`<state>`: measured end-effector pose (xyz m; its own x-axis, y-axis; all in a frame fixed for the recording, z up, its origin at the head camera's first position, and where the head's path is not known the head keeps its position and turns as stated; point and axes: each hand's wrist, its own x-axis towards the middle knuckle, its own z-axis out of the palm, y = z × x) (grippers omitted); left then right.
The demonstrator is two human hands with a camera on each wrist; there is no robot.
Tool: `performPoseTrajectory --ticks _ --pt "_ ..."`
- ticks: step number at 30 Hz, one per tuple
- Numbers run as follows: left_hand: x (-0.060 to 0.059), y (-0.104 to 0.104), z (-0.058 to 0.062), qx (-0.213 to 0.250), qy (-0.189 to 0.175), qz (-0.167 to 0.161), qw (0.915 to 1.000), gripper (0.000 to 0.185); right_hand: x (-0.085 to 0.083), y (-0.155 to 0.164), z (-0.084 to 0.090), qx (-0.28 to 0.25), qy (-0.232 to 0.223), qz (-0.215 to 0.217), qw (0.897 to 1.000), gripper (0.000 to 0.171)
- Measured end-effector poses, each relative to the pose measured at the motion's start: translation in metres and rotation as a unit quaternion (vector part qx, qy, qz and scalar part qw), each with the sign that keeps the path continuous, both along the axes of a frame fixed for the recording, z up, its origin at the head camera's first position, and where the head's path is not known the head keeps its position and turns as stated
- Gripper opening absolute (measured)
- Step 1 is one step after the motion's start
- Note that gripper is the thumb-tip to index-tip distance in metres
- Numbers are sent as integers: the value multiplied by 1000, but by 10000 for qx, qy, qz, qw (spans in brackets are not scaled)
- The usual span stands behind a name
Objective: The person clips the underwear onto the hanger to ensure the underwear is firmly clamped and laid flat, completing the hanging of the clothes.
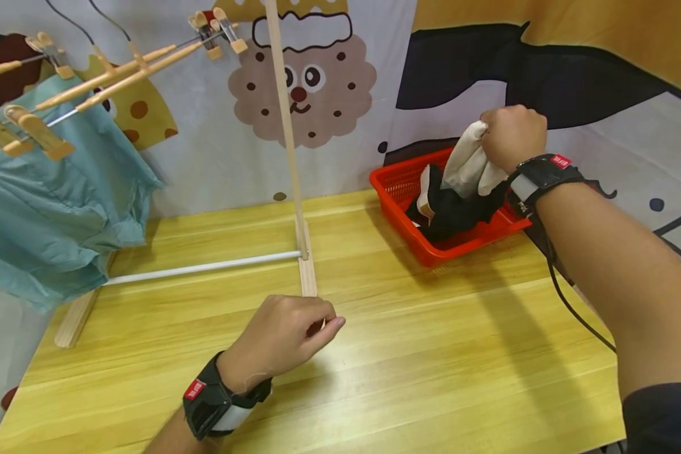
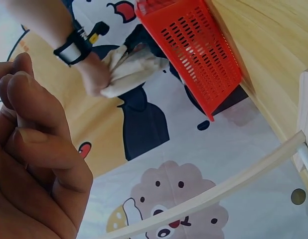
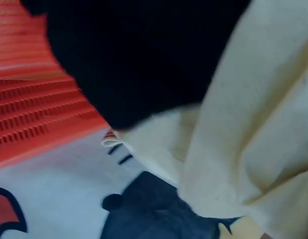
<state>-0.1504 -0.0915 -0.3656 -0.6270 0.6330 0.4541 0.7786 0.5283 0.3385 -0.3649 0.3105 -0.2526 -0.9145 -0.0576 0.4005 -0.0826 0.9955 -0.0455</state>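
Right hand [image 1: 511, 135] has its fingers clenched round a cream-and-black garment [image 1: 459, 189], lifted partway out of the red basket [image 1: 403, 189] at the far right of the wooden table [image 1: 431, 353] — the black end lies in the basket. Left hand [image 1: 286, 334] rests near the foot of the wooden drying rack [image 1: 286, 126], fingers loosely curled, gripping nothing that I can see.

Risks, as I judge them:
- The black end may snag the mesh, so the light basket could tip or slide toward the table edge.
- The grip sits on one bunched corner; the cloth could slip out.
- The rack is narrow-footed and already loaded on the left — a knock could topple it.

Count: one basket, one garment in hand (more underneath: can't tell), one teal garment [image 1: 51, 202] hanging, three wooden clip hangers [image 1: 119, 72] as far as I can make out, one rack, two hands.
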Motion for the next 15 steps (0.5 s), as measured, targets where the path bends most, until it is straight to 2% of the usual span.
performPoseTrajectory --ticks 3,7,11,15 --pt "-1 0 0 -8 15 2 10000 28 0 -8 12 -229 241 -101 9994 27" --pt "-2 -2 -2 -14 83 -9 10000 29 4 -20 22 -454 781 -87 9959 26" --pt "-1 -3 -3 -19 143 -31 9999 29 11 -37 25 -829 1413 264 9861 25" --pt "-1 -3 -4 -28 194 -19 9998 29 22 -59 29 -1123 1992 838 9699 26"
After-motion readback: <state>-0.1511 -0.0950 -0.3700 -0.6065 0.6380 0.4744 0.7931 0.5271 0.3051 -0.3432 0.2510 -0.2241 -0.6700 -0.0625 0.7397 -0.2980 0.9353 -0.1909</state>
